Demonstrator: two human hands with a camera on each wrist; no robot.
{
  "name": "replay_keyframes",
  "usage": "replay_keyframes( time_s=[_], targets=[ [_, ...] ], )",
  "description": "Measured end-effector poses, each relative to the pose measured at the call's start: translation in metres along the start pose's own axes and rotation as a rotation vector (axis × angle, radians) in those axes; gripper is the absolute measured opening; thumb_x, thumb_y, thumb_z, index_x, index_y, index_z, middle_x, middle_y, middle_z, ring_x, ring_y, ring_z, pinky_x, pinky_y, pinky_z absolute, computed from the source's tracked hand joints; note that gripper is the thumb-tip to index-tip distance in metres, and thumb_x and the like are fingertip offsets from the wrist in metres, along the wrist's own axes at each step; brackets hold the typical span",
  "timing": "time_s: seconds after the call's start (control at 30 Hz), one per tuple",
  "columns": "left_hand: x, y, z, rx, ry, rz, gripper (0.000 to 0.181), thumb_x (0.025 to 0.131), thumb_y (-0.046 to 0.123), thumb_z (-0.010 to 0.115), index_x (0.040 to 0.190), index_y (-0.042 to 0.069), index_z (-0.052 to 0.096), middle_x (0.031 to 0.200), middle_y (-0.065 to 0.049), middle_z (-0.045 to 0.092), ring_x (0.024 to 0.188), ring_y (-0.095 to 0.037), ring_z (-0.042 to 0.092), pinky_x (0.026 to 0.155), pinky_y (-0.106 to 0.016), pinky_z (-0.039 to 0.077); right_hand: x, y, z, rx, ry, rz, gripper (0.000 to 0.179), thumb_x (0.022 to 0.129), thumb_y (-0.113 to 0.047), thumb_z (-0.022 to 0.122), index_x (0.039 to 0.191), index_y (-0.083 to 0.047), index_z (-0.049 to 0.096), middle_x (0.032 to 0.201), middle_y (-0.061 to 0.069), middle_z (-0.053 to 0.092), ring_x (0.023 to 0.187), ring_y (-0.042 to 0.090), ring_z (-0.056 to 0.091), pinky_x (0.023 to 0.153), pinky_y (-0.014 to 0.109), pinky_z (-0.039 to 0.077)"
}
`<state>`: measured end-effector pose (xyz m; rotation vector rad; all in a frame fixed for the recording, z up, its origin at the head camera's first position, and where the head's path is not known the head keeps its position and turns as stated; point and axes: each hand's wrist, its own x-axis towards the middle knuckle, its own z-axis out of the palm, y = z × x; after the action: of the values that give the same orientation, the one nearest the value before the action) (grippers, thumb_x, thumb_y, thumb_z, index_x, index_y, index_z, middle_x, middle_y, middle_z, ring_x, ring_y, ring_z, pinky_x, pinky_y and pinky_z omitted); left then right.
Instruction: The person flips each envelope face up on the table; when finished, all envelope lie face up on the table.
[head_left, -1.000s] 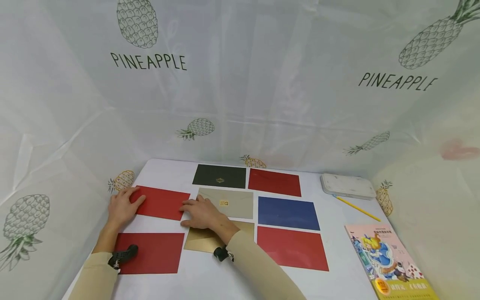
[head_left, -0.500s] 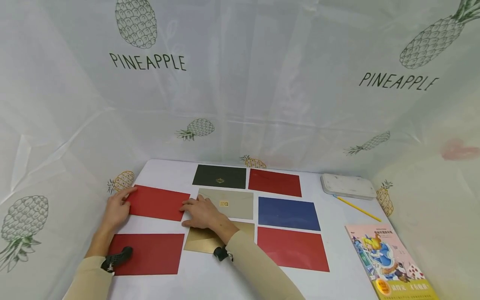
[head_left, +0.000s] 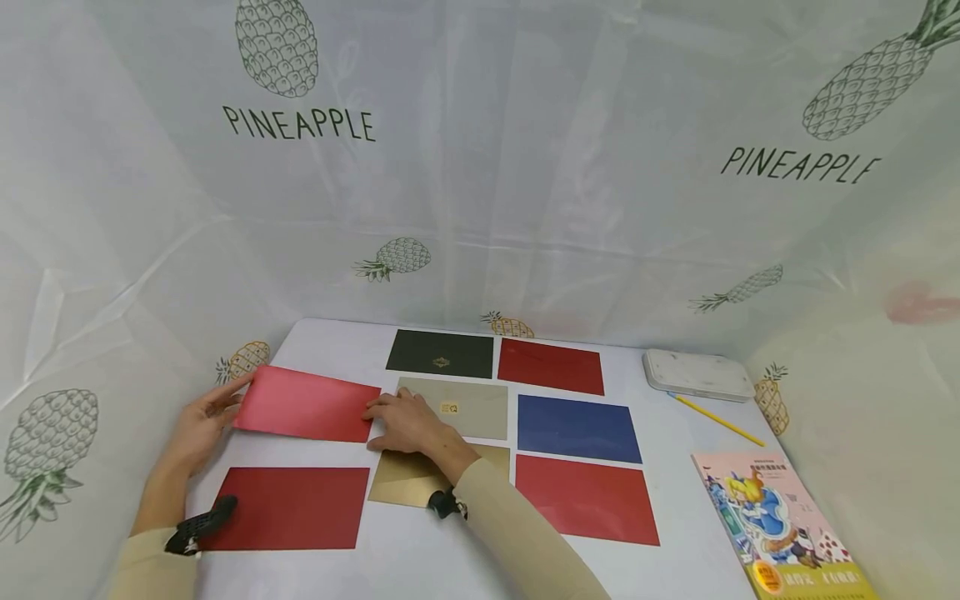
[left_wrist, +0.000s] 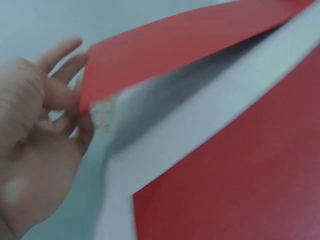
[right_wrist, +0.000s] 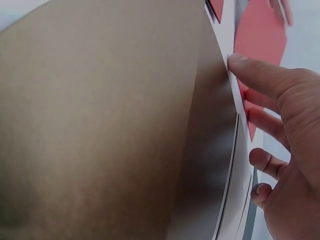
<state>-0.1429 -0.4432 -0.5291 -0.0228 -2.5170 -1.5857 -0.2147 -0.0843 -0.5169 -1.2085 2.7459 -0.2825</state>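
Observation:
My left hand (head_left: 197,429) holds the left edge of a red envelope (head_left: 303,406) and lifts that side. In the left wrist view, the raised envelope (left_wrist: 165,47) bows above the white table, casting a shadow below it. My right hand (head_left: 411,423) rests with extended fingers at the envelope's right edge, over part of a beige envelope (head_left: 476,404) with a small gold mark. Under the right wrist lies a gold envelope (head_left: 401,479), large in the right wrist view. A darker red envelope (head_left: 300,508) lies flat nearest the left forearm.
Further right lie a blue envelope (head_left: 577,429) and a red one. At the back are a dark green envelope (head_left: 438,354) and another red one. A white case (head_left: 697,372), a yellow pencil (head_left: 720,419) and a picture book (head_left: 780,525) line the right side.
My left hand has drawn back to the left, from lying over the red envelope's left end to its edge, which has risen off the table. The right hand has stayed in place.

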Motion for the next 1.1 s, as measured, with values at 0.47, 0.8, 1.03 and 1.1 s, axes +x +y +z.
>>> replay_keyframes(
  time_s=[0.47, 0.8, 1.03, 1.1],
  targets=[
    [0.003, 0.016, 0.008, 0.088, 0.218, 0.093, 0.032, 0.097, 0.008, 0.065, 0.129, 0.001, 0.067, 0.115, 0.032, 0.065, 0.099, 0.012, 0.056, 0.078, -0.005, 0.04, -0.001, 0.007, 0.001, 0.039, 0.046, -0.019, 0.054, 0.085, -0.051, 0.076, 0.135, -0.036, 0.064, 0.141, -0.015, 0.056, 0.121, 0.013, 0.049, 0.097, 0.034, 0.043],
    [0.008, 0.024, 0.016, 0.185, 0.413, 0.149, 0.027, 0.091, 0.002, 0.072, 0.118, 0.004, 0.074, 0.115, 0.03, 0.064, 0.088, 0.009, 0.054, 0.072, -0.014, 0.035, -0.002, 0.011, -0.005, 0.037, 0.108, -0.131, 0.027, 0.092, -0.039, 0.071, 0.119, -0.035, 0.072, 0.121, -0.019, 0.068, 0.095, 0.004, 0.048, 0.082, 0.022, 0.039],
    [0.01, 0.024, 0.021, 0.055, 0.438, 0.039, 0.031, 0.091, 0.005, 0.073, 0.122, 0.002, 0.07, 0.112, 0.027, 0.064, 0.089, 0.004, 0.056, 0.073, -0.009, 0.04, -0.005, 0.023, -0.017, 0.3, 0.205, -0.107, 0.02, 0.095, -0.029, 0.065, 0.113, -0.031, 0.071, 0.107, -0.021, 0.071, 0.085, 0.005, 0.051, 0.071, 0.018, 0.041],
    [0.01, 0.023, 0.023, 0.023, 0.414, -0.005, 0.029, 0.094, 0.012, 0.072, 0.122, 0.005, 0.071, 0.11, 0.026, 0.063, 0.09, 0.003, 0.056, 0.071, -0.009, 0.043, -0.006, 0.025, -0.019, 0.37, 0.261, -0.068, 0.017, 0.096, -0.029, 0.064, 0.112, -0.029, 0.071, 0.108, -0.019, 0.072, 0.088, 0.006, 0.056, 0.076, 0.018, 0.043]
  ],
)
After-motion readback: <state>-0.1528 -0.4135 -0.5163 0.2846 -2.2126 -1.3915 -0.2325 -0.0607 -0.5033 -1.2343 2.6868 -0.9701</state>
